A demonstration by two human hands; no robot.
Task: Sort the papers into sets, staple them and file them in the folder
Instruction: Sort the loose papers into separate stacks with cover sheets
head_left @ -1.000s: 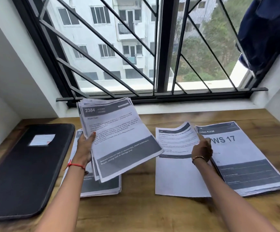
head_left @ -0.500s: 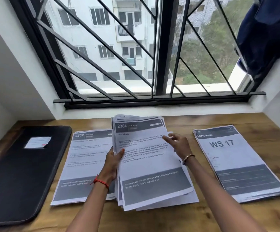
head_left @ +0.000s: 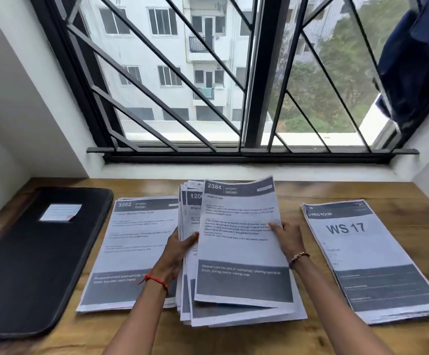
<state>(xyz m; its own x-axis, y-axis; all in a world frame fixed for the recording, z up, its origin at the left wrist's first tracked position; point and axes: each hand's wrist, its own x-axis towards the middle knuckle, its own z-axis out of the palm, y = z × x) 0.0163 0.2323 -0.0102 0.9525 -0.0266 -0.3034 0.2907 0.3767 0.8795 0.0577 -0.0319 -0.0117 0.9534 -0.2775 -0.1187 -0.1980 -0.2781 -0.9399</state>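
Folder (head_left: 41,265) lies left; 3562 stack (head_left: 131,239) and WS 17 stack (head_left: 362,252) flank held papers (head_left: 241,252).

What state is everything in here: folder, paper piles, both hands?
Folder: closed, lying flat.
3562 pile: lying flat.
Middle bundle: fanned, gripped by left hand.
2384 sheet: on top, pinched by right hand.
WS 17 pile: lying flat.

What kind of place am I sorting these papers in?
Likely an upper-floor room in a flat: a wooden table under a barred window, an apartment block outside, a black folder beside the papers.
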